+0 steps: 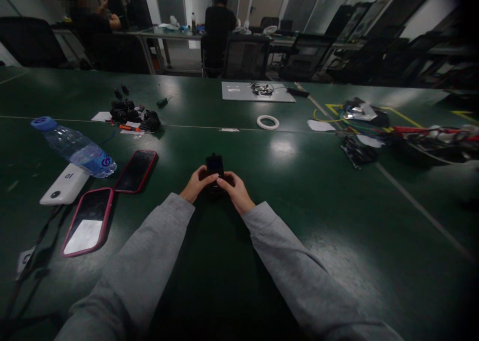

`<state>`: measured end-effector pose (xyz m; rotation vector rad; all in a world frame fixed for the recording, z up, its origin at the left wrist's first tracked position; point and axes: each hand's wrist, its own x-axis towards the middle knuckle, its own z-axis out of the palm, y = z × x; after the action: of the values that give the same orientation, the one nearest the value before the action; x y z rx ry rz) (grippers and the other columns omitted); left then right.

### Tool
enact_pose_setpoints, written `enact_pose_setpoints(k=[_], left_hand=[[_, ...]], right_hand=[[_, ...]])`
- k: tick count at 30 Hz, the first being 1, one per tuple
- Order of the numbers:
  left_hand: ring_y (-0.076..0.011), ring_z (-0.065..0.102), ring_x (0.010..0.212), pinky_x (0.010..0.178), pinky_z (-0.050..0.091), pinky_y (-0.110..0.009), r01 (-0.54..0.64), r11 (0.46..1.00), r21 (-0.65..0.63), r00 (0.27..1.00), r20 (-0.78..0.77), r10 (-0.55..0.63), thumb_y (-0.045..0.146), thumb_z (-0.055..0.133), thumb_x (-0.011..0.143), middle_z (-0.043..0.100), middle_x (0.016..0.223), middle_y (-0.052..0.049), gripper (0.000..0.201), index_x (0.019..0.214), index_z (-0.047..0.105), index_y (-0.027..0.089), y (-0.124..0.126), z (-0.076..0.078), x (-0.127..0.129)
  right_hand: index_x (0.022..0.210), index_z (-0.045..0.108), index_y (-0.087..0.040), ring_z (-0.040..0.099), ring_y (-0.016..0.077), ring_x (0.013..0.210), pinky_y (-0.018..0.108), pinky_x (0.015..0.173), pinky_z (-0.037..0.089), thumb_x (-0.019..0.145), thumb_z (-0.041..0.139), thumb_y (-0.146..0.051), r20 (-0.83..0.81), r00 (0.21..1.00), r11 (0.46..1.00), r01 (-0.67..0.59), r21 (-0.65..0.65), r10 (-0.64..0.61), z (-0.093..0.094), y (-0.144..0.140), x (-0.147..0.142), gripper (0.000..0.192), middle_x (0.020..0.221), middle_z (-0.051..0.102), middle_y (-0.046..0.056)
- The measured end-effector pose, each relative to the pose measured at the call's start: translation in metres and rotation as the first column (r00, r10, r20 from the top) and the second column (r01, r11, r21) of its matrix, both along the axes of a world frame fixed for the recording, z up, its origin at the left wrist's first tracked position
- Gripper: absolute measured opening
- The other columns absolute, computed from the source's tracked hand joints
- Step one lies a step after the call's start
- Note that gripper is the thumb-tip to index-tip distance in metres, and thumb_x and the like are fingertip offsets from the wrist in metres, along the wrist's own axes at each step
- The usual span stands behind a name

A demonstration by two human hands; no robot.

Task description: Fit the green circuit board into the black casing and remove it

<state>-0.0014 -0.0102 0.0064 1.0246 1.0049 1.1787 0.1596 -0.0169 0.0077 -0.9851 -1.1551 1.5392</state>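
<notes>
In the middle of the head view, a small black handheld device [214, 164] with a dark screen and a short knob on top stands near upright, at or just above the green table. My left hand [198, 182] is closed around its left side, thumb across the front. From the other side my right hand [234, 189] grips it, its thumb meeting the left one below the screen. The fingers behind the device and its lower part are hard to see. Left of my hands lie a red-edged phone [136, 171] and a pink-framed phone [89, 222].
A water bottle [80, 149] leans over a white power bank [66, 184] at left. Beyond are black parts [130, 112], a green screwdriver [163, 102], a white tape ring [267, 117] and a grey board [230, 91]. Cables [422, 139] crowd the right. A seated person [220, 19] is behind.
</notes>
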Motion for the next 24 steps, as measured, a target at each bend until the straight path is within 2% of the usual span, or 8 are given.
enact_pose_setpoints(k=[10,24], left_hand=[[-0.0211,0.060,0.105,0.099,0.043,-0.038,0.013,1.000,-0.004,1.000,0.025,-0.013,0.038,0.079,0.069,0.065,0.108,-0.007,0.045,0.104,0.063,0.017,0.0003,0.0005,0.0009],[-0.0216,0.060,0.104,0.097,0.043,-0.039,-0.002,1.000,-0.009,0.999,0.037,0.002,0.037,0.081,0.065,0.065,0.106,-0.007,0.048,0.104,0.063,0.017,0.0001,0.0018,0.0015]], right_hand=[[0.097,0.060,-0.019,0.056,0.0159,0.095,0.030,0.088,0.045,0.071,0.078,-0.046,0.010,1.000,0.999,0.005,0.039,-0.005,-0.0081,0.0033,0.0016,0.042,0.097,0.060,0.002],[0.096,0.059,-0.020,0.056,0.0163,0.094,0.031,0.089,0.044,0.068,0.078,-0.048,0.091,0.995,0.994,0.018,0.108,-0.027,-0.0062,0.0011,-0.0009,0.044,0.096,0.061,0.002]])
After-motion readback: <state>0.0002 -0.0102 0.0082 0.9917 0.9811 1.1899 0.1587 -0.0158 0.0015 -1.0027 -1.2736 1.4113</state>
